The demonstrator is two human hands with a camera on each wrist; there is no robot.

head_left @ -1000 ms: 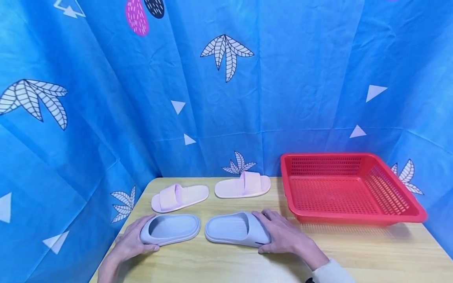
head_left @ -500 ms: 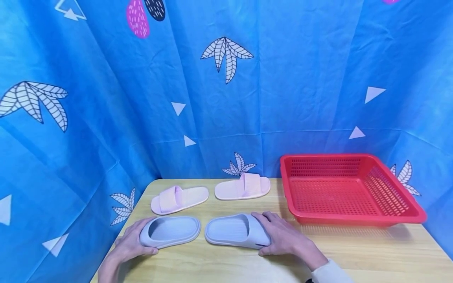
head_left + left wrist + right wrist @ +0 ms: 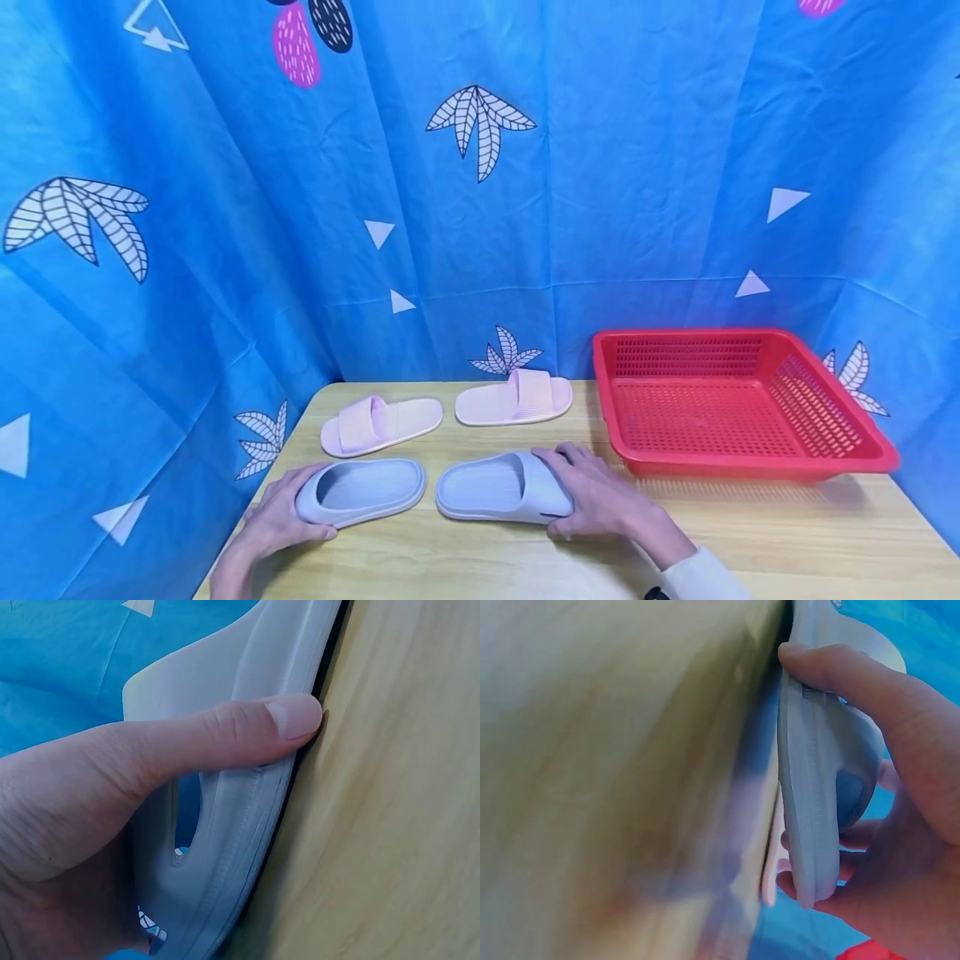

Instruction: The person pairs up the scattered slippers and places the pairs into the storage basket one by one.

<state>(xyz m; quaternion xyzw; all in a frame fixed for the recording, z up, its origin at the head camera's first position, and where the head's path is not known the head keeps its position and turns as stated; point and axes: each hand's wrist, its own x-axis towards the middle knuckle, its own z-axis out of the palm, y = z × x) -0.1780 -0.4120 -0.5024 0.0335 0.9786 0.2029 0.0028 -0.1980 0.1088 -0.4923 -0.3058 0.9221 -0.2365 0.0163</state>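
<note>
Two grey slippers lie end to end on the wooden table, heels facing each other. My left hand grips the toe of the left grey slipper, thumb along its near side and fingers on the far side. The left wrist view shows that thumb pressed on the slipper's side wall. At the right, my right hand holds the toe of the other grey slipper. In the right wrist view its thumb lies on one side of the sole and the fingertips curl round the other.
Behind stand two pink slippers, one at left and one at centre. A red plastic basket occupies the right of the wooden table. A blue patterned curtain hangs around the back and sides.
The head view has tilted up slightly, so the scene sits a little lower in it. Both hands and the grey slippers keep their places on the table.
</note>
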